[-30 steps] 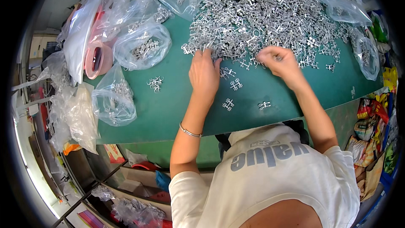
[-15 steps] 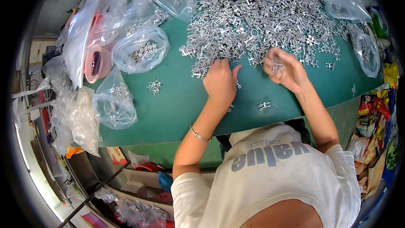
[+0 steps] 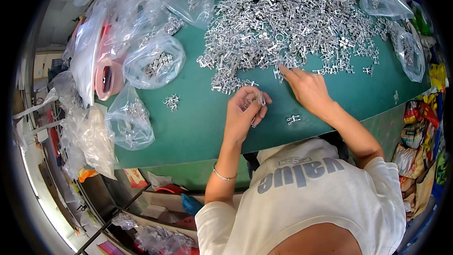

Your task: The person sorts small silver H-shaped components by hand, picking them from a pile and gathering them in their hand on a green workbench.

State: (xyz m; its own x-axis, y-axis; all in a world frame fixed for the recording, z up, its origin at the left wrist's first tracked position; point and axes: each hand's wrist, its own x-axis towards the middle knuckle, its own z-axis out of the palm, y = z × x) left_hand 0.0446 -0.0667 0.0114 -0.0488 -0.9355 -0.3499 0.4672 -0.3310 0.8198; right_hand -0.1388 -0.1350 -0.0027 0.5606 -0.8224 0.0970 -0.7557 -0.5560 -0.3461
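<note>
Left-hand fingers (image 3: 245, 91) are curled around metal fittings (image 3: 259, 98), likely against spilling; right-hand fingers (image 3: 289, 72) are extended to the fittings pile (image 3: 288, 19), grip unclear.

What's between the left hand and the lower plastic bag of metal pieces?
A small loose cluster of metal pieces, on the green table between left hand and plastic bag; head view.

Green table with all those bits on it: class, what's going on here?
A person is handling small metal parts at a green table. The left hand holds some parts; the right hand reaches to the near edge of a big heap. A single part lies nearer the body, and a small cluster lies off left, by clear bags.
</note>
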